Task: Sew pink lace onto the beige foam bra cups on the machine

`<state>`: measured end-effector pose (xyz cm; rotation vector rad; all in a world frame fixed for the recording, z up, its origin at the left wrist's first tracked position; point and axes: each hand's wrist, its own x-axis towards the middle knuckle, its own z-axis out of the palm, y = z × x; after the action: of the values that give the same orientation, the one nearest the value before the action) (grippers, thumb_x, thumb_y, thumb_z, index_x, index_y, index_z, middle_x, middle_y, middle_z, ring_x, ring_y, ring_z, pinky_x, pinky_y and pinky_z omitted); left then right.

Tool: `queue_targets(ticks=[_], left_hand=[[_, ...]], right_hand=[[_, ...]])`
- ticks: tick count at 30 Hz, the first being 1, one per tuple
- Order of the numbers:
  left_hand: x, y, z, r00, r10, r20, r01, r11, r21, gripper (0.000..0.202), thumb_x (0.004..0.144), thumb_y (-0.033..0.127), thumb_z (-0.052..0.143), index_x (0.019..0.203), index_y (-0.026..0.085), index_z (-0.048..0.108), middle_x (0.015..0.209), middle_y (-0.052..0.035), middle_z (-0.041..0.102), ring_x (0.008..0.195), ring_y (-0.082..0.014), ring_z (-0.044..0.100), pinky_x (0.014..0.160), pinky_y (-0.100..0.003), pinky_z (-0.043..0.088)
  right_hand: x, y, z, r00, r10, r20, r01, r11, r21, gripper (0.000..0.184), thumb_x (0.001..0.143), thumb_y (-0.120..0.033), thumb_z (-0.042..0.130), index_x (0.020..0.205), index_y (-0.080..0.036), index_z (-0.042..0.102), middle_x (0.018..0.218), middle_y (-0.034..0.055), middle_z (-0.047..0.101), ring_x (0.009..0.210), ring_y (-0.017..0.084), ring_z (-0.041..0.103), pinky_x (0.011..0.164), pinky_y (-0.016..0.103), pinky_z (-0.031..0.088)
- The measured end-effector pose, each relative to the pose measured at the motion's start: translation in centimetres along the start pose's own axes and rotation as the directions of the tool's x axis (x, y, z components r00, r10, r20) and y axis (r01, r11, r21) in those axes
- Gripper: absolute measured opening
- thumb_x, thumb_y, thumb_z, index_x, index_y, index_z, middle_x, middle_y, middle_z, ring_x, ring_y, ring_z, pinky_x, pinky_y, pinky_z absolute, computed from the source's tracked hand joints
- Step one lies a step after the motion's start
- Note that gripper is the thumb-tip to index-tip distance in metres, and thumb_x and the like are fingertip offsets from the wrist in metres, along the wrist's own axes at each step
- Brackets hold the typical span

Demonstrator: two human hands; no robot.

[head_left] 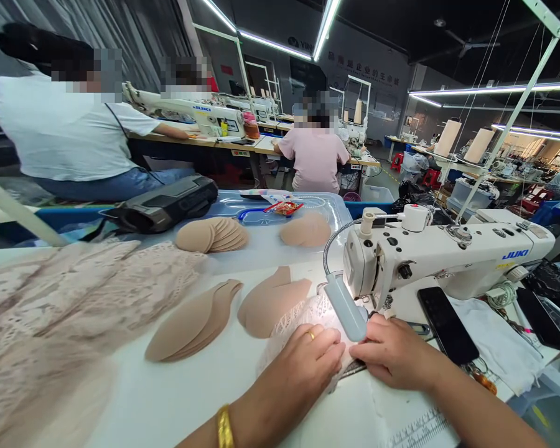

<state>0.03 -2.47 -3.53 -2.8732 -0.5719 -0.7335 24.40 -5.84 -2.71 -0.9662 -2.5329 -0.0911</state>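
Note:
Pale lace fabric (284, 333) lies on the machine bed under the head of a white JUKI sewing machine (452, 249). My left hand (303, 358), with a ring and a gold bracelet, presses closed fingers onto the lace. Close by on the right, my right hand (399, 351) is closed at the fabric's edge beside the needle area. A grey lamp (346, 308) on a bent metal neck lights this spot and hides the needle. Beige cup-shaped pieces (256, 311) sit left of the lace, with a stack of similar pieces (191, 323) beyond them.
Bunched lace (74, 286) covers the table's left. Behind, a clear plastic tray (340, 211) carries more beige pieces (214, 235); a black bag (168, 202) stands beside it. A phone (448, 323) and white cloth (494, 342) lie right. Co-workers sit farther back.

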Motion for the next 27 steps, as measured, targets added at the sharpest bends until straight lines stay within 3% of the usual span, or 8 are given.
queue_targets(ticks=[5, 10, 17, 21, 24, 27], left_hand=[[0.6, 0.1, -0.4, 1.0, 0.015, -0.017, -0.015, 1.0, 0.01, 0.038, 0.103, 0.003, 0.035, 0.075, 0.02, 0.054, 0.072, -0.0011, 0.058, 0.063, -0.0193, 0.047, 0.071, -0.035, 0.038], [0.6, 0.0, -0.6, 1.0, 0.024, 0.0, -0.024, 1.0, -0.001, 0.039, 0.105, 0.005, 0.031, 0.082, 0.019, 0.06, 0.076, -0.0024, 0.063, 0.066, -0.0198, 0.053, 0.072, -0.036, 0.041], [0.9, -1.1, -0.1, 0.996, -0.012, 0.088, 0.017, 0.998, -0.063, 0.035, 0.103, 0.008, 0.036, 0.082, 0.019, 0.062, 0.082, -0.0044, 0.067, 0.074, -0.0215, 0.058, 0.071, -0.037, 0.046], [1.3, -2.3, 0.2, 0.99, -0.06, 0.13, 0.083, 0.98, -0.181, 0.027, 0.102, 0.01, 0.045, 0.09, 0.02, 0.067, 0.092, -0.0055, 0.071, 0.085, -0.0223, 0.063, 0.085, -0.037, 0.05], [1.5, -3.3, 0.6, 0.991, -0.03, 0.129, 0.057, 0.976, -0.21, 0.024, 0.103, 0.012, 0.047, 0.097, 0.02, 0.068, 0.099, -0.0063, 0.073, 0.095, -0.0235, 0.065, 0.095, -0.039, 0.049], [1.7, -3.9, 0.9, 0.996, 0.0, 0.094, 0.02, 0.977, -0.213, 0.026, 0.105, 0.012, 0.044, 0.099, 0.021, 0.068, 0.102, -0.0063, 0.073, 0.096, -0.0234, 0.065, 0.097, -0.039, 0.049]], right_hand=[[0.0, 0.0, -0.1, 1.0, -0.011, -0.012, 0.012, 1.0, 0.019, 0.02, 0.087, -0.006, 0.057, 0.094, -0.023, 0.066, 0.09, 0.0028, 0.065, 0.08, 0.019, 0.05, 0.069, 0.03, 0.039], [0.1, -0.1, -0.1, 1.0, 0.003, -0.014, -0.003, 0.999, 0.05, 0.021, 0.087, -0.005, 0.055, 0.094, -0.023, 0.064, 0.095, 0.0032, 0.068, 0.087, 0.021, 0.054, 0.07, 0.031, 0.041], [0.3, 0.0, 0.4, 0.998, 0.053, -0.025, -0.052, 0.998, 0.047, 0.018, 0.086, -0.005, 0.057, 0.087, -0.023, 0.059, 0.089, 0.0014, 0.065, 0.084, 0.02, 0.054, 0.066, 0.03, 0.037], [0.3, 0.3, 1.1, 0.994, 0.105, -0.036, -0.103, 0.993, 0.052, 0.017, 0.087, -0.006, 0.058, 0.089, -0.023, 0.058, 0.092, 0.002, 0.066, 0.085, 0.019, 0.055, 0.066, 0.03, 0.037], [0.3, 0.5, 1.5, 0.989, 0.132, -0.064, -0.129, 0.99, 0.054, 0.018, 0.087, -0.005, 0.056, 0.089, -0.023, 0.058, 0.094, 0.0021, 0.066, 0.084, 0.019, 0.055, 0.068, 0.03, 0.038], [0.2, 0.6, 1.8, 0.985, 0.163, -0.062, -0.161, 0.986, 0.044, 0.018, 0.087, -0.006, 0.054, 0.091, -0.023, 0.059, 0.099, 0.0025, 0.068, 0.08, 0.019, 0.055, 0.069, 0.031, 0.039]])
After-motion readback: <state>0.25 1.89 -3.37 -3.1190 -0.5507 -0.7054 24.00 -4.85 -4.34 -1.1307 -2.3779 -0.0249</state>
